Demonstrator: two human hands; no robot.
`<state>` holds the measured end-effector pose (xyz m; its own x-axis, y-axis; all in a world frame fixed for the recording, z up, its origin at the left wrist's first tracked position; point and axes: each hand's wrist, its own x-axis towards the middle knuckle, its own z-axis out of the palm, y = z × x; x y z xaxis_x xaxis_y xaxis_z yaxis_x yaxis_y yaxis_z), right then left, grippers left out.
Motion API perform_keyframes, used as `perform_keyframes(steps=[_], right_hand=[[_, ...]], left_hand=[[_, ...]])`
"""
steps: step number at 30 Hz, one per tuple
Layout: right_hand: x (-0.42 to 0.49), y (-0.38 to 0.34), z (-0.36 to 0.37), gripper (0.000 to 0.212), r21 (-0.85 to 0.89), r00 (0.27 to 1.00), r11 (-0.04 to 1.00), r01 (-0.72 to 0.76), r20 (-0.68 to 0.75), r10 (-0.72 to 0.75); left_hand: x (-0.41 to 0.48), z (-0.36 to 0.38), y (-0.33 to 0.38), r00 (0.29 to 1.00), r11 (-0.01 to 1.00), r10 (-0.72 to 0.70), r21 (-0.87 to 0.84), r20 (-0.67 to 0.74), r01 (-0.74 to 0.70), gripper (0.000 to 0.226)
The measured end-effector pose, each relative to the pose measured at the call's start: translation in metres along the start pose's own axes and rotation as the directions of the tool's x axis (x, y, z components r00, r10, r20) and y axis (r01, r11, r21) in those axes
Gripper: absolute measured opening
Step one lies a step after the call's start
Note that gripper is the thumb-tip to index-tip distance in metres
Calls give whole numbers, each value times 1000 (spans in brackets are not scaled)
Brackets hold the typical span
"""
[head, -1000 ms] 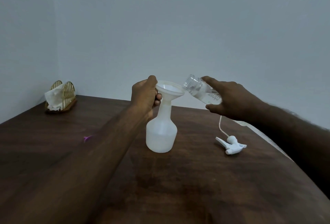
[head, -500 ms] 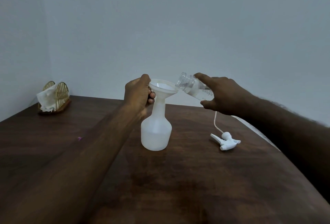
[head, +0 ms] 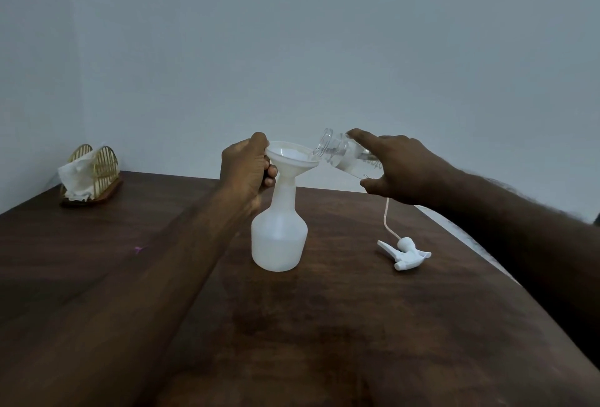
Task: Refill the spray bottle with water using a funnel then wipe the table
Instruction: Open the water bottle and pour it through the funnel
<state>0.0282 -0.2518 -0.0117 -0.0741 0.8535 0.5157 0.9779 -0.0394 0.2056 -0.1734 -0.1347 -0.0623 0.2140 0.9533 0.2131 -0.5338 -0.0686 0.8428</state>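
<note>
Midway through a refill: a person's left hand (head: 245, 169) has its grip closed on the rim of a white funnel (head: 293, 159), thumb on top, fingers curled under the near-left edge. Directly below that grip the funnel's stem sits in the neck of a translucent white spray bottle (head: 279, 237), which stands upright on the dark wood surface (head: 324, 325); liquid level inside can't be told.

Right hand (head: 394, 172) has its grip wrapped round a clear bottle (head: 344, 156) w/ water inside, tipped mouth-down toward the funnel. Forefinger lies along the top, thumb under. The open mouth juts out left of that grip and hangs just over the funnel's right rim; whether it touches the rim, or whether water is actually running, can't be told.

Below the right grip, well apart from it, the white trigger sprayer head (head: 404, 252) lies on its side on the surface, its thin dip tube curving up toward the hand and passing behind it. It rests near the spray bottle, to that bottle's right, not touching.

Far left of the left grip, at the surface's back corner by the wall, a gold wire napkin holder (head: 94, 168) stands w/ white tissue (head: 76, 179) stuffed in it.
</note>
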Motion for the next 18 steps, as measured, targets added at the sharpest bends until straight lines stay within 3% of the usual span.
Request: perform_keyframes(steps=[18], right_hand=[[2,-3,-6,79,-59,999,998,5,32,-3]], left_hand=[[1,-2,-2,1000,999,23,25,-4,-23,24]])
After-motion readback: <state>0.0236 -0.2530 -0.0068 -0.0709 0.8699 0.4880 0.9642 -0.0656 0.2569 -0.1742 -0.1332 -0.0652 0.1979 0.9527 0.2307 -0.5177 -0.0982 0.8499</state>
